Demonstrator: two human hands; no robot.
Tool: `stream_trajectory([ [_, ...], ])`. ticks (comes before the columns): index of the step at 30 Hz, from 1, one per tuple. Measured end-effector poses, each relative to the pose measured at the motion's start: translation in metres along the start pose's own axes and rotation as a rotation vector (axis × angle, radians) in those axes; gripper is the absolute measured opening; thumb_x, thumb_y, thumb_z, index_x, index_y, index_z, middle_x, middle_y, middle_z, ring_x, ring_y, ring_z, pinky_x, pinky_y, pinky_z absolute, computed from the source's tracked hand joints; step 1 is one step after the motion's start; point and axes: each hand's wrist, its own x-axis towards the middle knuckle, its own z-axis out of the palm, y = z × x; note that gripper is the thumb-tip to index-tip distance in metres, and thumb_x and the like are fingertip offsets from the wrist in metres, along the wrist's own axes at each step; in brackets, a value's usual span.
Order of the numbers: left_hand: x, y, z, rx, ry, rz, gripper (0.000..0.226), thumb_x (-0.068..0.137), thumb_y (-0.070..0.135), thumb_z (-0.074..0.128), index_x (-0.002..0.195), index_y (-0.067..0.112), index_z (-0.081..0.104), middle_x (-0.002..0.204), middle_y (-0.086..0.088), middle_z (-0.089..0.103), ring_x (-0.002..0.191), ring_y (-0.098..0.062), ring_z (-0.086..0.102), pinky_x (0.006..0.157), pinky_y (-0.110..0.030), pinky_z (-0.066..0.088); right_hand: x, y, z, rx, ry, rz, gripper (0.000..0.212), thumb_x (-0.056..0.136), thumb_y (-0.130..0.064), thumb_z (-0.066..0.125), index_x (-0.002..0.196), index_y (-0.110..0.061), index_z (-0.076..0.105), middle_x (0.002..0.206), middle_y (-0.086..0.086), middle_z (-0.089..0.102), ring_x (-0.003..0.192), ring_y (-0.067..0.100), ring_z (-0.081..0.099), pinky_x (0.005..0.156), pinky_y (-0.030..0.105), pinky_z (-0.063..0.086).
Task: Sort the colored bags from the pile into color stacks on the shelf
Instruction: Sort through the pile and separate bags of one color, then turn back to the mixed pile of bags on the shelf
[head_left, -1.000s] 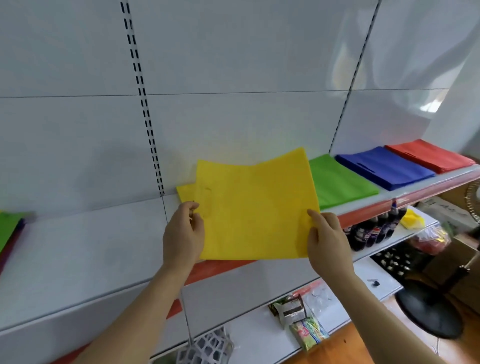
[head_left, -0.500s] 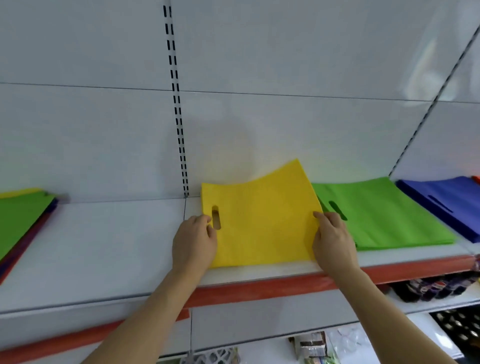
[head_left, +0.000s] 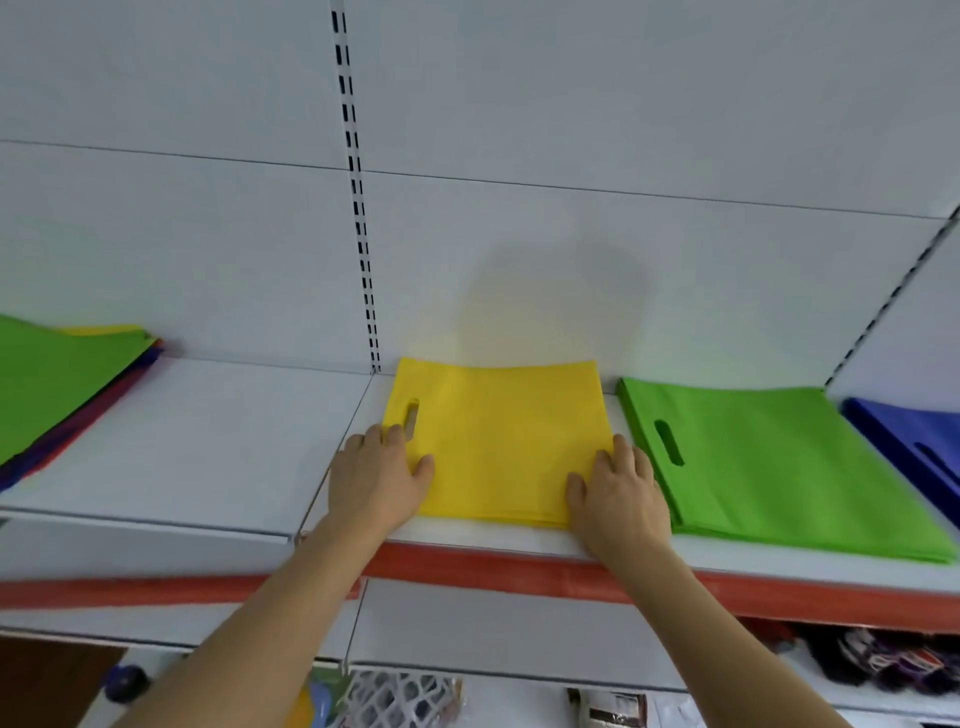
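With the yellow bag (head_left: 501, 441) lying flat on its stack near the shelf (head_left: 208, 452) front edge, just beside the green stack (head_left: 779, 467), left hand (head_left: 376, 480) and right hand (head_left: 618, 493) press it with fingers straight, holding nothing, and should square its edges before letting go.

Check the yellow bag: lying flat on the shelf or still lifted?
Flat. The yellow bag lies spread on the shelf, all edges down, with the left hand and right hand pressing its near corners.

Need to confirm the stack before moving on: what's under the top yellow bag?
Under the top yellow bag, thin yellow layer edges show at its front, on the white shelf. How many bags lie beneath is covered.
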Motion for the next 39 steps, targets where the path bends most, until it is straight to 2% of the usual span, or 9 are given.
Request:
stream_trajectory([
  [7, 0.000, 0.003, -0.008, -0.155, -0.062, -0.080, 0.068, 0.102, 0.064, 0.042, 0.148, 0.015, 0.045, 0.146, -0.011, 0.052, 0.125, -0.035, 0.056, 0.097, -0.047, 0.052, -0.004, 0.001, -0.009, -0.039, 0.027, -0.059, 0.062, 0.107, -0.052, 0.029, 0.150, -0.012, 0.050, 0.168, 0.012, 0.033, 0.157, 0.034, 0.022, 0.125, 0.049, 0.025],
  [11, -0.009, -0.007, -0.019, -0.127, 0.049, -0.095, 0.069, 0.103, 0.062, 0.040, 0.151, 0.013, 0.044, 0.154, -0.013, 0.046, 0.136, -0.036, 0.048, 0.105, -0.049, 0.047, -0.002, -0.008, -0.018, -0.018, 0.079, -0.143, 0.068, 0.107, -0.058, 0.028, 0.155, -0.014, 0.047, 0.169, 0.011, 0.032, 0.159, 0.033, 0.019, 0.127, 0.048, 0.021],
  [14, -0.019, -0.024, -0.027, -0.041, 0.138, -0.112, 0.066, 0.102, 0.056, 0.047, 0.151, 0.011, 0.048, 0.161, -0.018, 0.042, 0.148, -0.037, 0.038, 0.117, -0.050, 0.037, -0.003, -0.032, -0.022, -0.015, 0.080, -0.215, 0.072, 0.106, -0.062, 0.025, 0.158, -0.015, 0.043, 0.172, 0.011, 0.027, 0.161, 0.033, 0.013, 0.129, 0.049, 0.017],
  [19, -0.043, -0.075, -0.038, 0.033, 0.164, -0.188, 0.068, 0.104, 0.056, 0.040, 0.157, 0.013, 0.044, 0.166, -0.017, 0.035, 0.155, -0.036, 0.026, 0.126, -0.052, 0.023, -0.023, -0.096, -0.020, -0.031, 0.060, -0.347, 0.077, 0.105, -0.067, 0.017, 0.163, -0.018, 0.034, 0.175, 0.010, 0.017, 0.163, 0.033, 0.003, 0.130, 0.050, 0.013],
  [29, -0.101, -0.229, -0.084, 0.037, 0.196, -0.291, 0.066, 0.103, 0.054, 0.044, 0.157, 0.015, 0.044, 0.166, -0.014, 0.036, 0.155, -0.035, 0.025, 0.126, -0.052, 0.021, -0.083, -0.262, -0.017, 0.012, 0.049, -0.482, 0.079, 0.104, -0.067, 0.012, 0.166, -0.020, 0.026, 0.176, 0.010, 0.010, 0.163, 0.032, -0.002, 0.131, 0.051, 0.009],
  [34, -0.132, -0.313, -0.101, 0.025, 0.186, -0.319, 0.067, 0.106, 0.057, 0.034, 0.160, 0.018, 0.038, 0.168, -0.011, 0.033, 0.158, -0.031, 0.021, 0.129, -0.049, 0.017, -0.122, -0.352, -0.009, 0.028, 0.030, -0.551, 0.077, 0.105, -0.066, 0.016, 0.164, -0.019, 0.032, 0.174, 0.012, 0.018, 0.162, 0.033, 0.006, 0.130, 0.050, 0.013],
  [39, -0.148, -0.385, -0.110, 0.007, 0.196, -0.368, 0.067, 0.107, 0.058, 0.031, 0.160, 0.018, 0.038, 0.167, -0.010, 0.035, 0.157, -0.030, 0.025, 0.129, -0.047, 0.021, -0.142, -0.432, -0.006, 0.083, 0.030, -0.601, 0.072, 0.106, -0.062, 0.028, 0.159, -0.016, 0.041, 0.170, 0.014, 0.030, 0.160, 0.035, 0.016, 0.128, 0.050, 0.018],
])
